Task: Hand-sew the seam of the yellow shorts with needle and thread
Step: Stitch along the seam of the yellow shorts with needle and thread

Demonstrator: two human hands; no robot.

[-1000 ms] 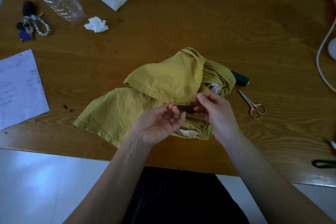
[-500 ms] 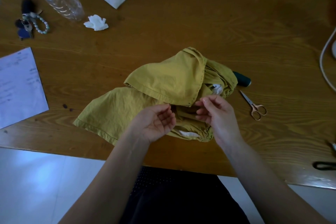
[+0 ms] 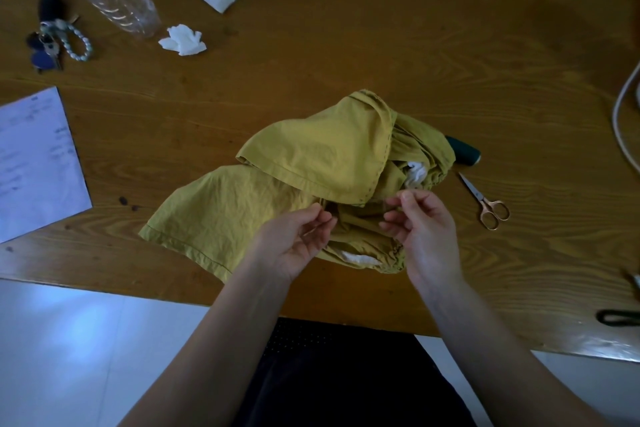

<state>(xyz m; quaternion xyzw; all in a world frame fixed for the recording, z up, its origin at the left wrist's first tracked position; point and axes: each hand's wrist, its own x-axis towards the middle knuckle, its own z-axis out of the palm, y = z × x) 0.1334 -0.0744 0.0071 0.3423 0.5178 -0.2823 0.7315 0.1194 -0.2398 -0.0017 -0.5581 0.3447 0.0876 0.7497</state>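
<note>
Bare forearms (image 3: 221, 340) lead to the left hand (image 3: 294, 239) and right hand (image 3: 426, 236). A black garment (image 3: 332, 374) with fine dotted texture sits at lower centre of frame.

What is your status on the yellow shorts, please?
Left hand and right hand over yellow shorts, fingers curled. Needle, thread too fine to see. Scissors lie apart, right of shorts.
</note>
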